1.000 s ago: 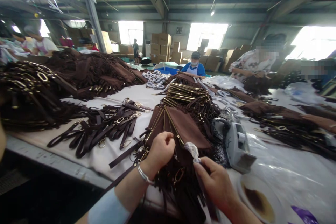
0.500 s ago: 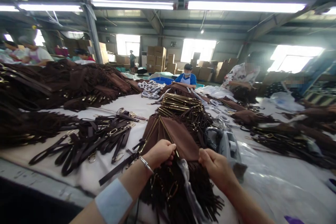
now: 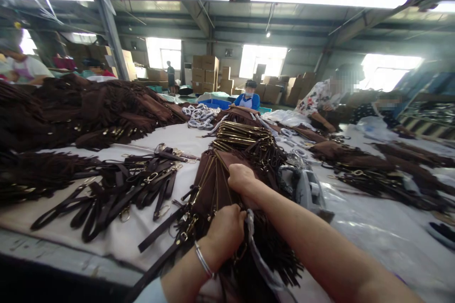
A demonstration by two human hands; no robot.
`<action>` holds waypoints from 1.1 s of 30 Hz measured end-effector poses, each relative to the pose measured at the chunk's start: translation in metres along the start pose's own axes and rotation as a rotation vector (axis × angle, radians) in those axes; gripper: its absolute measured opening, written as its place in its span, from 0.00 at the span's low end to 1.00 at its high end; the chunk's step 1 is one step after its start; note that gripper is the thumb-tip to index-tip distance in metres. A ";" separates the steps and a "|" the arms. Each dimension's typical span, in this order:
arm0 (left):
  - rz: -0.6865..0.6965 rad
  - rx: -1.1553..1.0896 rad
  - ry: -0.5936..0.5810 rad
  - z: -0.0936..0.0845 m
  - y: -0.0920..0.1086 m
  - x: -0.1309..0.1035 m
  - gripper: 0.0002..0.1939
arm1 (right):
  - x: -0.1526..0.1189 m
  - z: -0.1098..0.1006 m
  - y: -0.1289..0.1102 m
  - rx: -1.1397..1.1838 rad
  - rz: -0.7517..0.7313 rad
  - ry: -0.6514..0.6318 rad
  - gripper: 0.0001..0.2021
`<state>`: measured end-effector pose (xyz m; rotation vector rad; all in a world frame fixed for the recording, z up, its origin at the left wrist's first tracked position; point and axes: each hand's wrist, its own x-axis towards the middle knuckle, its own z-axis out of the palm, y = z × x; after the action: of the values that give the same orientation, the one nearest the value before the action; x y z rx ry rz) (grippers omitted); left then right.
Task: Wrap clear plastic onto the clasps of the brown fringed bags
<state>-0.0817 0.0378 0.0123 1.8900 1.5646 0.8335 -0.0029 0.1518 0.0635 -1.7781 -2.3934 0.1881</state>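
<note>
A stack of brown fringed bags with gold zippers lies fanned out in front of me. My right hand is closed on the zippered edge of the top bag, toward its far end. Nearer to me, my left hand is curled shut on the near end of that same edge. My fingers hide what lies between them there. A strap wrapped in white covering runs down from beside my left hand over the dark fringe. A dark strap with a gold clasp lies left of my left wrist.
Dark wrist straps with gold clips lie on the table at left, before a large heap of brown bags. Gold-zippered bags are stacked ahead. A grey tape dispenser stands right. Several co-workers sit or stand around.
My right hand has moved from the bag's right side up and left to the zipper's far end. My left hand has dropped slightly toward me. The view has shifted a little.
</note>
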 end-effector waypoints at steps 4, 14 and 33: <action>-0.004 -0.089 -0.007 0.011 0.005 -0.003 0.14 | -0.008 -0.011 -0.007 0.051 -0.195 0.051 0.11; -0.513 -0.963 -0.331 0.001 0.002 0.016 0.16 | -0.104 0.013 0.058 0.399 -0.042 0.376 0.12; -0.642 -1.353 -0.272 0.015 0.021 0.009 0.12 | -0.162 0.041 0.046 1.130 0.278 0.006 0.15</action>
<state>-0.0560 0.0430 0.0190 0.4536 0.8653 0.8936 0.0780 0.0095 0.0065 -1.4327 -1.4226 1.2465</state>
